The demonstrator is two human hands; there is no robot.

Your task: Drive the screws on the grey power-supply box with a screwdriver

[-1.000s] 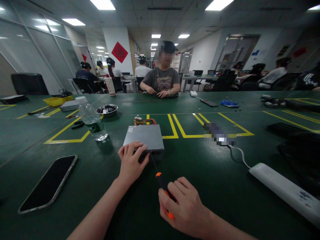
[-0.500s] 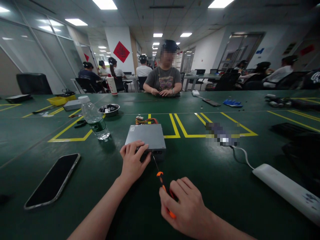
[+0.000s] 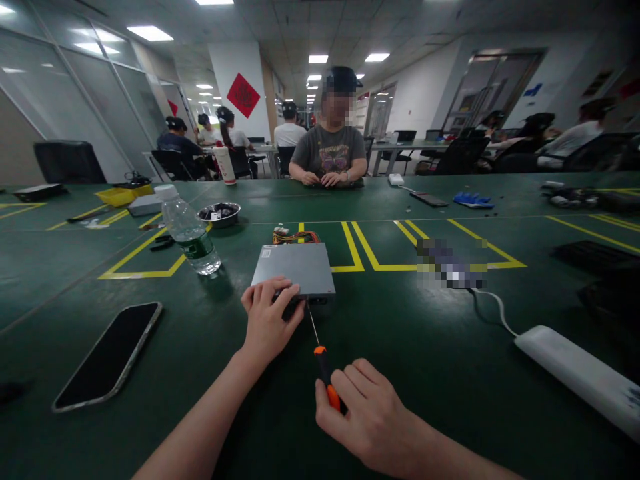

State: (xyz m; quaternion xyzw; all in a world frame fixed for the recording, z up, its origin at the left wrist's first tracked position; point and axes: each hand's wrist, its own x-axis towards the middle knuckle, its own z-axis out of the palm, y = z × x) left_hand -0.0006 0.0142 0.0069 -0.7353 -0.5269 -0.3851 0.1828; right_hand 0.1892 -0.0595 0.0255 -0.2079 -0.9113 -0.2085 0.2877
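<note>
A grey metal computer power supply [image 3: 295, 263] lies flat on the green table in front of me, its bundle of coloured cables [image 3: 300, 237] at the far side. My left hand [image 3: 270, 310] grips its near left edge, fingers on top and thumb at the near face. In my right hand [image 3: 363, 413] is a screwdriver [image 3: 323, 363] with an orange and black handle, pinched between thumb and fingers. Its thin shaft points away from me, the tip at the near face of the power supply beside my left thumb. The exact spot the tip touches is too small to make out.
Left of the power supply stands a water bottle [image 3: 187, 233], with a phone [image 3: 110, 357] nearer me. Behind the bottle is a metal bowl [image 3: 219, 214] of small parts. A white power strip [image 3: 575, 373] lies at right. Across the table sits a person [image 3: 330, 147].
My right hand has shifted its hold on the screwdriver, and the handle has turned, showing more black. My left hand and the power supply stay together; the view has tilted slightly.
</note>
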